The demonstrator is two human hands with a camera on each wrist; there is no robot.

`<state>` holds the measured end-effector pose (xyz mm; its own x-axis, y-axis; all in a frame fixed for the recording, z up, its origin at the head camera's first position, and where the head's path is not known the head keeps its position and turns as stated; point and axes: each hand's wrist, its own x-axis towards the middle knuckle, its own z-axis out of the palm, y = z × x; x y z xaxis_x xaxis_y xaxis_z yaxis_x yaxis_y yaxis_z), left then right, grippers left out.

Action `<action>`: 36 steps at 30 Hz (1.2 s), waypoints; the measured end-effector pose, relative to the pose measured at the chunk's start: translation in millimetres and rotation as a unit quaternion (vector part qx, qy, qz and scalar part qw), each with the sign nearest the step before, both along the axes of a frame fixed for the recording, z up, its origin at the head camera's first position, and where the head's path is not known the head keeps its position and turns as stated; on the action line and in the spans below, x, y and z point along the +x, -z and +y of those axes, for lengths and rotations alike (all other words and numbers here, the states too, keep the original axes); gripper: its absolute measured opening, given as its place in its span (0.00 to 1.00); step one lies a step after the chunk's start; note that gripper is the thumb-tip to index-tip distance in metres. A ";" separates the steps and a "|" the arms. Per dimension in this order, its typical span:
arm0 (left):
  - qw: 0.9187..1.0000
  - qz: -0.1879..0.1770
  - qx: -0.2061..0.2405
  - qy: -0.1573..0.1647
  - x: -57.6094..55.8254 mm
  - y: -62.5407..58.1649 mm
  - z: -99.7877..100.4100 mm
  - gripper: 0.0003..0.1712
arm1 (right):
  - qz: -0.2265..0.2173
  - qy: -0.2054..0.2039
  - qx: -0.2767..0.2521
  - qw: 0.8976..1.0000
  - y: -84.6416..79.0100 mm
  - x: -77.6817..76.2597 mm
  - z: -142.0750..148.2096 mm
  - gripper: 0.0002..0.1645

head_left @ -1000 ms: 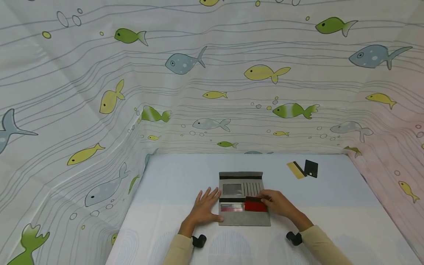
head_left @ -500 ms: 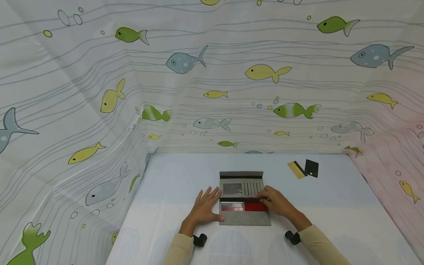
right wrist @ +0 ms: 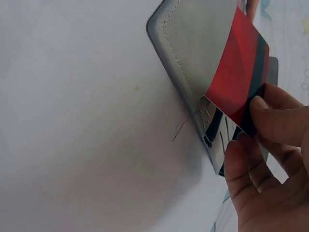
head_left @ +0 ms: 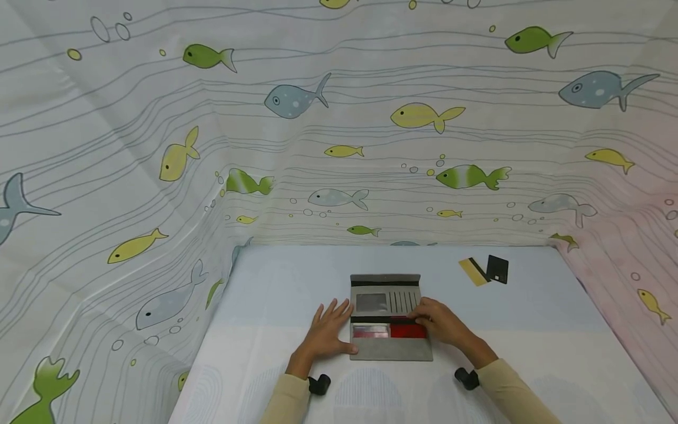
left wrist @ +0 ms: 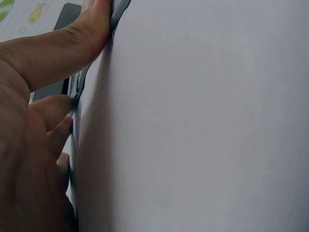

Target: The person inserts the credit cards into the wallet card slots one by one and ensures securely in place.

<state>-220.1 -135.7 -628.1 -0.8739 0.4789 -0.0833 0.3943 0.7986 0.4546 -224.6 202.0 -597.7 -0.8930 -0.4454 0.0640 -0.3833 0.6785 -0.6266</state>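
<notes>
An opened grey wallet [head_left: 392,350] lies on the table, with card slots and a see-through window in its far half. My right hand [head_left: 442,323] pinches a red card [head_left: 408,331] at its far right corner, thumb on the dark stripe. In the right wrist view, the red card [right wrist: 236,63] stands tilted up, its near edge against the stitched grey panel [right wrist: 193,48]. My left hand [head_left: 325,334] rests at the wallet's left edge with fingers spread and the thumb on its near corner. In the left wrist view, the left fingertips touch the wallet's edge.
A gold card [head_left: 473,272] with a dark stripe and a black card [head_left: 498,269] lie beyond my right hand on the table [head_left: 296,277]. Fish-patterned sheets [head_left: 296,171] rise behind and along both sides.
My right hand has shifted slightly away from me with the red card; its stripe now lines up with the wallet's dark band. The left hand stays in place.
</notes>
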 end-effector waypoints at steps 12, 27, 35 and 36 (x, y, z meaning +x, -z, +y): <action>1.000 -0.006 -0.004 0.002 0.1 2.1 -0.2 0.64 | 0.041 -0.037 -0.016 0.998 17.3 5.4 3.7 0.14; 1.000 -0.002 -0.003 -0.002 -0.6 1.7 0.8 0.64 | 0.076 -0.029 -0.010 0.997 23.4 19.9 3.7 0.14; 1.000 0.003 -0.002 -0.004 -1.2 1.2 0.8 0.64 | 0.057 -0.009 -0.011 0.998 20.2 29.3 -1.3 0.11; 1.000 0.003 -0.002 -0.003 -1.2 1.0 0.9 0.64 | 0.055 -0.006 -0.012 0.998 20.0 30.1 -2.0 0.11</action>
<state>-221.3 -134.8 -629.1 -0.8773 0.4733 -0.0796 0.3925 0.8030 0.4486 -194.5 200.0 -617.7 -0.8744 -0.4534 0.1727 -0.4593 0.6590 -0.5956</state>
